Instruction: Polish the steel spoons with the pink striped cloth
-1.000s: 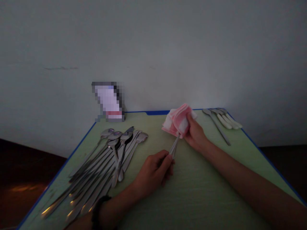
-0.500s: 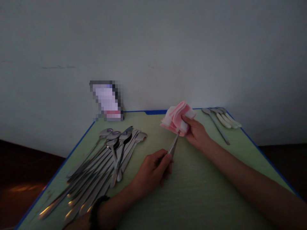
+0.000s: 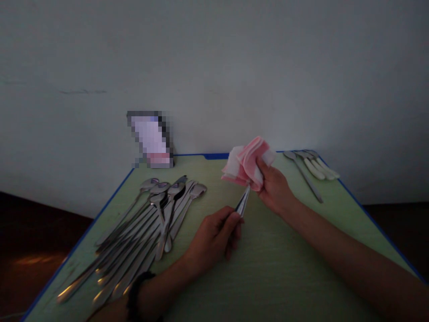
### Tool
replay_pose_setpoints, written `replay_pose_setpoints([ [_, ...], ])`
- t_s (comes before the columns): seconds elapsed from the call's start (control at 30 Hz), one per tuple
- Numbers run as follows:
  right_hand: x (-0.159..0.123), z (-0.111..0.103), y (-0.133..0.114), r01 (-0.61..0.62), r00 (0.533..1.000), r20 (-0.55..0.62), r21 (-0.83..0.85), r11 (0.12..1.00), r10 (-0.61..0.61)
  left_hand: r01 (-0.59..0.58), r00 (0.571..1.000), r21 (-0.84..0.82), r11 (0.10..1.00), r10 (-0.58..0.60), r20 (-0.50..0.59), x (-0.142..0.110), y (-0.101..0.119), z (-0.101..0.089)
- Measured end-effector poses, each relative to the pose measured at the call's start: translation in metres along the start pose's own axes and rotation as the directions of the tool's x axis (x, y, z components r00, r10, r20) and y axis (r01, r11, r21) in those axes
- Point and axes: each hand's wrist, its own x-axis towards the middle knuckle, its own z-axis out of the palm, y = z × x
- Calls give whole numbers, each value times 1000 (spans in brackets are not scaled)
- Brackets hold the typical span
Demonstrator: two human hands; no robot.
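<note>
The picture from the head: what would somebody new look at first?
Probably the pink and white cloth, bunched in the right hand around the end of a metal utensil that the left hand holds. Next, the big heap of shiny spoons and other cutlery on the table's left side, and the blurred-out, bright upright thing behind it.

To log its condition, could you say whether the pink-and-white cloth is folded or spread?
Folded: the pink-and-white cloth shows stacked, curved layers bunched in the right hand.

The green table [image 3: 284, 268] (blue-edged) carries piled cutlery [image 3: 162, 214], a lone spoon [image 3: 304, 178], white-handled utensils [image 3: 314, 170] and, apparently, a phone [image 3: 150, 138].
</note>
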Motion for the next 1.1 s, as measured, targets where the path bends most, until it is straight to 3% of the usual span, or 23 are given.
replay_pose_setpoints([
  [0.13, -6, -1, 2, 102, 994, -9, -211, 972, -106, -2, 1000, -44, 999, 2, -10, 1, 0, 0],
  [0.33, -13, -7, 9, 208, 968, 4, -569, 795, -250, -17, 1000, -56, 998, 16, -21, -1, 2, 0],
  [0.7, -20, -5, 14, 209, 961, 5, -669, 713, -277, -51, 997, -33, 998, 49, -58, 0, 1, -2],
  [1.1, -40, 7, 24, 185, 977, 34, -626, 757, -211, -60, 992, -11, 998, 59, -110, 2, -2, -4],
])
